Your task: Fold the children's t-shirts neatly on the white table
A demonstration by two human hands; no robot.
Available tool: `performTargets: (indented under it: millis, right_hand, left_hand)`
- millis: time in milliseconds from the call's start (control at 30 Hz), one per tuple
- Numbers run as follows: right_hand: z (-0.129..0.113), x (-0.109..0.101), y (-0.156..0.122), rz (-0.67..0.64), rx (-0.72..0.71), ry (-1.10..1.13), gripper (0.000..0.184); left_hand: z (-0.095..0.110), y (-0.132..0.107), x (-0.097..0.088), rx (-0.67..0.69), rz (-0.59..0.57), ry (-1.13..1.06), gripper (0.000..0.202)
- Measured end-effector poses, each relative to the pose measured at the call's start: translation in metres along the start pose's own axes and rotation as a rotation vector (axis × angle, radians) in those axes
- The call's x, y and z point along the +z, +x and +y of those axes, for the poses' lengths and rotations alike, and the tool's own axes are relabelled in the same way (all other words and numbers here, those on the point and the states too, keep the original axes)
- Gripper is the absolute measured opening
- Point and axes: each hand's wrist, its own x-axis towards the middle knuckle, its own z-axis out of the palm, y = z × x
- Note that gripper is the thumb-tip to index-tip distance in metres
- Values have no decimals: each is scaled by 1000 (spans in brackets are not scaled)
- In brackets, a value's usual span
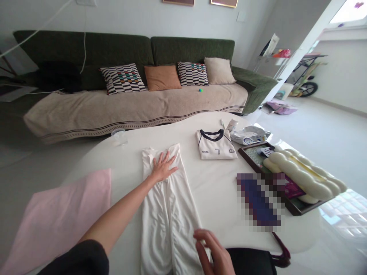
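Observation:
White trousers (156, 217) lie lengthwise on the white table (114, 244), waist end farthest from me and both legs running toward me, with soft wrinkles along them. My left hand (164, 168) rests flat on the upper part near the waist, fingers spread. Lower down, beside the right leg's edge, is my right hand (215, 252), its fingers loosely bent and apart from the thumb, with nothing seen between them. A folded white shirt (216, 149) with a dark collar lies beyond, to the right. On the left, a pink cloth (71, 206) hangs over the table edge.
A dark-rimmed tray (295, 210) holding a cream, bubble-shaped tissue box (306, 172) stands at the right. A blurred-out dark item (258, 202) lies beside it. A clear cup (119, 136), a silvery packet (250, 135) and a black bag (249, 261) are around the table. Behind is a green sofa (186, 46).

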Motion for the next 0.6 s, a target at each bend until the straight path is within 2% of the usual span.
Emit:
performTargets:
  millis: [100,200,267,333,400,433,533,600]
  right_hand:
    - [-9,19,50,40,-210,-322,40]
    - [-13,38,87,-52,-204,-576,51]
    - [-11,46,100,-102,-202,-652,54]
    - [-8,49,105,-103,-205,-696,54]
    - [-4,50,106,-91,-210,-729,54]
    - [-3,50,106,-83,-218,-739,55]
    - [-2,50,106,-70,-253,-751,56]
    - [-4,51,104,-70,-255,-759,56]
  left_hand:
    - [-2,12,-6,-13,-57,-4,65]
    - [2,24,-29,-26,-118,-19,65]
    - [7,17,-41,-23,-48,-29,63]
    - [13,-5,-44,6,86,-34,60]
    - [15,-38,-35,47,179,-19,58]
    - [15,-55,-27,56,189,-3,57]
    - [9,-96,3,18,141,37,57]
    - [4,-108,17,-7,137,52,57]
